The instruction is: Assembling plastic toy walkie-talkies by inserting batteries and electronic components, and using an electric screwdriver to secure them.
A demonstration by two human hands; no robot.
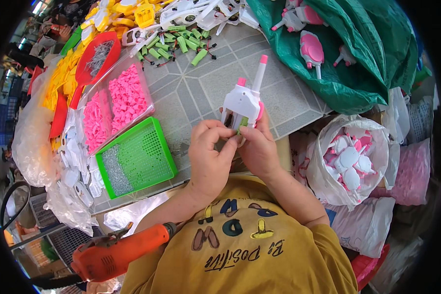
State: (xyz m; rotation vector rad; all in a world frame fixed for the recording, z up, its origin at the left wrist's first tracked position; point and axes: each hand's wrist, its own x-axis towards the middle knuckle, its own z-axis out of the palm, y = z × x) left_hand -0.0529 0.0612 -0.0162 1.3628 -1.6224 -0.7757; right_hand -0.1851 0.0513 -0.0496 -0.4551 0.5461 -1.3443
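A white plastic toy (242, 104) with pink tips and a long white nozzle is held up over the near edge of the tiled table. My right hand (259, 149) grips its lower right side, thumb against a green piece (242, 126) set in the opening. From the other side, my left hand (211, 147) pinches at the lower part of the toy, fingers closed and bent. Whether a small part or wire sits between those fingertips is hidden. Several green cylinders (183, 44) with dark wires lie farther back on the table (201, 88).
Left of my hands are a green tray (169, 169) of screws, a clear box (149, 100) of pink parts and a red scoop (85, 63). An orange power drill (127, 252) hangs lower left. A green sack (362, 78) and a white bag (323, 181) hold toys at right.
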